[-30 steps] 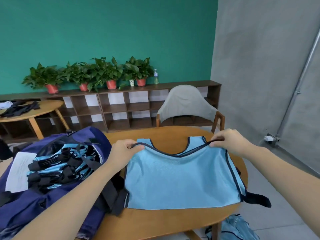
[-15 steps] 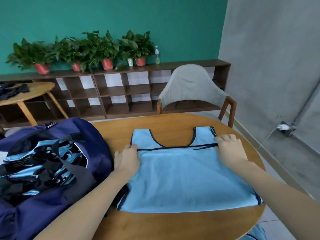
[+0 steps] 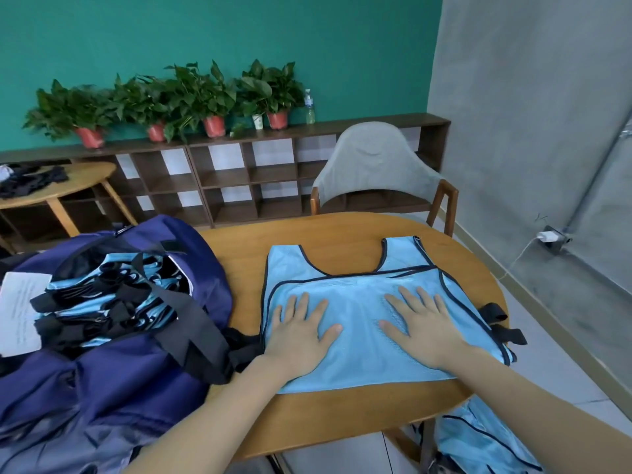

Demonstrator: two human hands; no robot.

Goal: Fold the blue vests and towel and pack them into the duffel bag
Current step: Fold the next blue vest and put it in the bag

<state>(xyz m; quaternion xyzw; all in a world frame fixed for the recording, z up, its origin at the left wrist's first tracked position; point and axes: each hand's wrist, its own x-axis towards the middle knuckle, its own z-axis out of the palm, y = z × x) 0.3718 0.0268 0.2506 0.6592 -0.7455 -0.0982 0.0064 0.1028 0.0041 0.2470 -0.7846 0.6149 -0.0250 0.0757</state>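
— Where was the vest [image 3: 359, 295]?
— Folded flat near the table's [image 3: 239, 248] right edge — left hand [image 3: 301, 331] and right hand [image 3: 422, 328] pressed on it, fingers straight and spread.
— The duffel bag [image 3: 113, 364]?
— Unzipped at the left edge, folded vests [image 3: 102, 299] inside.

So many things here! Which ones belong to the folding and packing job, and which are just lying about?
Part of the job:
- blue vest under both hands, left hand, right hand
- duffel bag, open, with vests inside
- more blue fabric below the table edge

Just lying about:
- potted plants
- water bottle
- grey chair
- wall charger
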